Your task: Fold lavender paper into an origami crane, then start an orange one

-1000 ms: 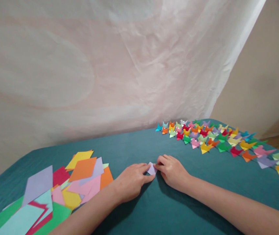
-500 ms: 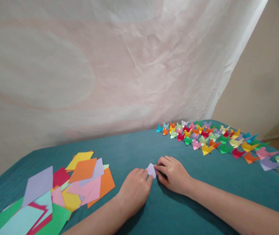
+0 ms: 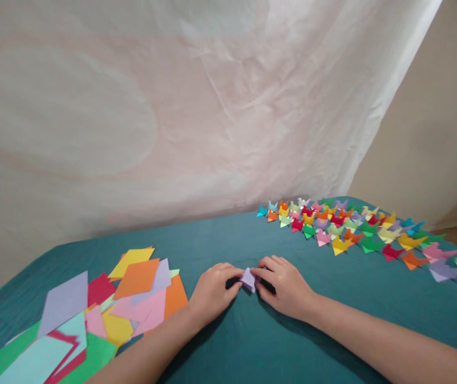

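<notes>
A small folded piece of lavender paper (image 3: 248, 279) is held between my two hands, low over the green tabletop (image 3: 228, 346). My left hand (image 3: 216, 290) pinches its left edge between thumb and fingers. On the opposite edge, the thumb and forefinger of my right hand (image 3: 284, 285) close on the paper. Its lower edge shows folded layers; the corners under my fingertips are hidden.
Loose coloured paper sheets lie overlapping at the left, among them an orange sheet (image 3: 136, 278) and a lavender one (image 3: 64, 301). Several rows of folded paper birds (image 3: 340, 245) stand along the right. A pale cloth (image 3: 172, 106) hangs behind the table.
My left hand has shifted its grip to the paper's left edge, thumb and fingers now arched apart from the palm. The paper's near side looks more folded. My right hand has barely moved.
</notes>
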{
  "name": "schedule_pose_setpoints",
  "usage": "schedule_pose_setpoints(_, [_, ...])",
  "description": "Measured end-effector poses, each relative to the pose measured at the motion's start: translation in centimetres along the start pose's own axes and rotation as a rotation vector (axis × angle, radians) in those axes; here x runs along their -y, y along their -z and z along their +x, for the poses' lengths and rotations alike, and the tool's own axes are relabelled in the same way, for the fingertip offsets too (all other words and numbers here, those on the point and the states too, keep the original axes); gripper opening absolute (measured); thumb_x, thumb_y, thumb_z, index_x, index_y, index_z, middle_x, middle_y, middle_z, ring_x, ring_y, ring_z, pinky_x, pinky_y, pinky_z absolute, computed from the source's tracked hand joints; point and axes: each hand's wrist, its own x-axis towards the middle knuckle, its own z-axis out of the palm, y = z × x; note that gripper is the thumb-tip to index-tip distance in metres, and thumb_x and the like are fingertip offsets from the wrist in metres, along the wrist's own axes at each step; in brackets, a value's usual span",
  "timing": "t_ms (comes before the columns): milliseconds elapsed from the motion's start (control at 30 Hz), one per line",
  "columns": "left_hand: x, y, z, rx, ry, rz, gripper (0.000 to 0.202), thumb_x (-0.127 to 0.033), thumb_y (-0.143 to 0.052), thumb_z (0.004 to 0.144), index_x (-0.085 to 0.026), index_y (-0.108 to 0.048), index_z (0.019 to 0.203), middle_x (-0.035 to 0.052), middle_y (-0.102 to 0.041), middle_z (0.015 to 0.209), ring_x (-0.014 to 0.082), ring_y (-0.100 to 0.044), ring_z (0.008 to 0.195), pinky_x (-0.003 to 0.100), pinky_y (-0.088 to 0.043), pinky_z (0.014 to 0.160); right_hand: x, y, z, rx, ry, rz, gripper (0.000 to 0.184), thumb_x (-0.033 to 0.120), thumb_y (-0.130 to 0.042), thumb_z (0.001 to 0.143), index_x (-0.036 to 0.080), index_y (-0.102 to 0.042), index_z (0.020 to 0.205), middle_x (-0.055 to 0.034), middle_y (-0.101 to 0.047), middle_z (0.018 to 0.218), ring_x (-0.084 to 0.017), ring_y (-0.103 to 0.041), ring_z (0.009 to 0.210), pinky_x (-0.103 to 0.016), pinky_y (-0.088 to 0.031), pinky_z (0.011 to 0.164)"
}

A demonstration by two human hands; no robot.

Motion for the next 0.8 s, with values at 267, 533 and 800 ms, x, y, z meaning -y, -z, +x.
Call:
schedule_pose_setpoints(267, [0.4, -0.1, 0.3, -0.028, 0.056, -0.196, 0.024, -0.015, -0.055, 0.078, -0.022, -0.069, 0.097, 0.0008, -0.068, 0.089, 0.0148, -0.061, 0.083, 0.025, -0.046, 0.078, 0.3, 0.1, 0.1, 0.002, -0.038, 0.084, 0.023, 0.021, -0.054, 0.081, 0.021, -0.064, 0.102, -0.0051, -0.060, 0.089, -0.018, -0.051, 0.082, -0.030, -0.038, 0.074])
schedule_pose_setpoints(533, [0.6, -0.3, 0.3, -0.038, 0.074, -0.226, 0.023, -0.015, -0.057, 0.077, -0.021, -0.069, 0.095, 0.0007, -0.068, 0.087, 0.0150, -0.060, 0.081, 0.024, -0.046, 0.075, 0.3, -0.4, 1.2, -0.012, -0.140, 0.183, 0.017, 0.023, -0.053, 0.085, 0.022, -0.067, 0.094, -0.0038, -0.059, 0.087, -0.016, -0.054, 0.080, -0.028, -0.041, 0.074])
schedule_pose_setpoints(800, [0.5, -0.3, 0.3, -0.050, 0.083, -0.297, 0.029, -0.013, -0.055, 0.077, -0.023, -0.069, 0.100, -0.0003, -0.068, 0.086, 0.0139, -0.060, 0.078, 0.023, -0.044, 0.074, 0.1, -1.7, 2.4, -0.038, -0.220, 0.426, 0.018, 0.017, -0.052, 0.085, 0.019, -0.069, 0.089, -0.0029, -0.058, 0.080, -0.012, -0.055, 0.069, -0.023, -0.044, 0.062])
